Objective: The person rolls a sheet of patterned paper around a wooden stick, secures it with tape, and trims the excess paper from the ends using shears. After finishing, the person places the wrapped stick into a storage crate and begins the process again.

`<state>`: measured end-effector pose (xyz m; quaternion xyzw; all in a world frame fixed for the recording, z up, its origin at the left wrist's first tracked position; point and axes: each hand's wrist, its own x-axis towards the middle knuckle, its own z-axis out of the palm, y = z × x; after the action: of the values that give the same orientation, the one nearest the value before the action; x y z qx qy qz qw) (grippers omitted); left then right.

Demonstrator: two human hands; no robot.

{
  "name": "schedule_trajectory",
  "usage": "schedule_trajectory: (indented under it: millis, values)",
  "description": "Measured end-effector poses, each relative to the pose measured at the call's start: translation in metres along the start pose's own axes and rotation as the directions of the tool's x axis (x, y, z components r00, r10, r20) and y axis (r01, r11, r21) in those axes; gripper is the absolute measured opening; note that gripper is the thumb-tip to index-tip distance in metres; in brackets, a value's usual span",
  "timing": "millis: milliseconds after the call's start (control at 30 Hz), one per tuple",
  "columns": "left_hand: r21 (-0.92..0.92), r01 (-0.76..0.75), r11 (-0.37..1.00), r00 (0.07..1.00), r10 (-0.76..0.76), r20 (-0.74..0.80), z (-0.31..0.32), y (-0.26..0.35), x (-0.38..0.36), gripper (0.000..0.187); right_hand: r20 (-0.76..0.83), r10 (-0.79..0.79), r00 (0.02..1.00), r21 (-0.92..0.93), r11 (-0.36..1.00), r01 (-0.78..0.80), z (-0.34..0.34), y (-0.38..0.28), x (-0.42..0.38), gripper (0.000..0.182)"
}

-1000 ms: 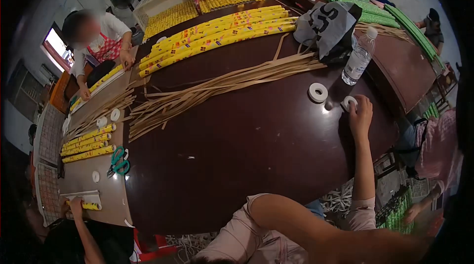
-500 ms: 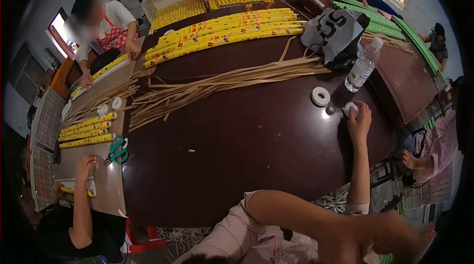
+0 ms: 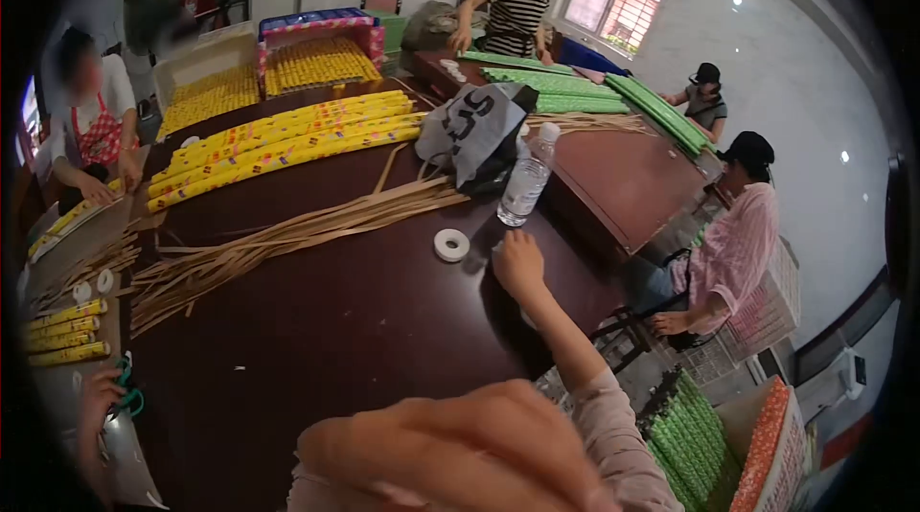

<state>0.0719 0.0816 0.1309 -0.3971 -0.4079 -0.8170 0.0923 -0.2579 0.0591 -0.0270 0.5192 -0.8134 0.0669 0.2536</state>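
My right hand [image 3: 519, 263] rests on the dark table with its fingers closed over a small roll of white tape, mostly hidden beneath them. Just left of it lies another white tape roll [image 3: 451, 245], flat on the tabletop. A clear water bottle [image 3: 527, 179] stands upright beyond my fingers. Close below the camera, my left hand [image 3: 460, 445] is large and smeared by motion; whether its fingers hold anything does not show.
Thin brown strips [image 3: 307, 234] lie across the table, with yellow patterned tubes [image 3: 287, 143] behind. A grey-black plastic bag [image 3: 474, 129] sits beside the bottle. At left, a co-worker's hand [image 3: 96, 397] is at green-handled scissors [image 3: 125, 392]. Green tubes [image 3: 661, 114] cover another table.
The view has swung right. My left hand has come up close before the camera from the lower right. My right hand stays by the tape rolls. A co-worker's hand has reached the scissors.
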Motion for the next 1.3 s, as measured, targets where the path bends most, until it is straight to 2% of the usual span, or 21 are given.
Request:
schedule_trajectory:
  millis: [33,167,233,267,400,467,633,933,1300]
  values:
    - [-0.010,0.011,1.000,1.000,-0.011,-0.012,0.000,0.000,-0.004,0.030,-0.008,0.114,0.993,0.049,0.992,-0.113,0.013,-0.002,0.009,0.015]
    - [-0.034,0.032,0.999,0.998,-0.034,-0.058,0.010,-0.002,-0.012,0.030,0.087,0.125,0.988,-0.014,0.992,-0.125,0.020,-0.018,0.027,0.013]
    - [-0.023,0.039,0.999,0.997,-0.040,-0.070,0.010,-0.002,-0.012,0.030,-0.040,0.209,0.977,0.025,0.978,-0.208,0.027,-0.031,0.028,0.020]
    - [-0.025,0.043,0.999,0.996,-0.045,-0.073,0.010,-0.003,-0.012,0.030,-0.033,0.206,0.978,0.032,0.978,-0.205,0.028,-0.036,0.030,0.020]
    - [-0.033,0.037,0.999,0.997,-0.039,-0.064,0.007,-0.004,-0.010,0.030,-0.264,0.138,0.954,0.220,0.972,-0.080,0.022,-0.031,0.027,0.030]
    - [-0.039,0.038,0.999,0.998,-0.040,-0.054,0.006,-0.004,-0.009,0.030,-0.327,0.097,0.940,0.282,0.959,-0.001,0.019,-0.033,0.028,0.033]
    - [-0.060,0.028,0.998,0.998,-0.032,-0.057,0.002,-0.005,-0.009,0.030,-0.345,0.132,0.929,0.407,0.913,0.022,0.011,-0.049,0.031,0.027]
    - [-0.058,-0.011,0.998,0.999,0.009,-0.042,0.001,-0.003,-0.010,0.029,-0.329,0.195,0.924,0.532,0.847,0.011,0.015,-0.045,0.028,0.029]
    - [-0.070,0.007,0.998,1.000,-0.009,-0.025,0.007,-0.004,-0.007,0.029,-0.298,0.271,0.915,0.610,0.791,-0.035,0.010,-0.044,0.028,0.028]
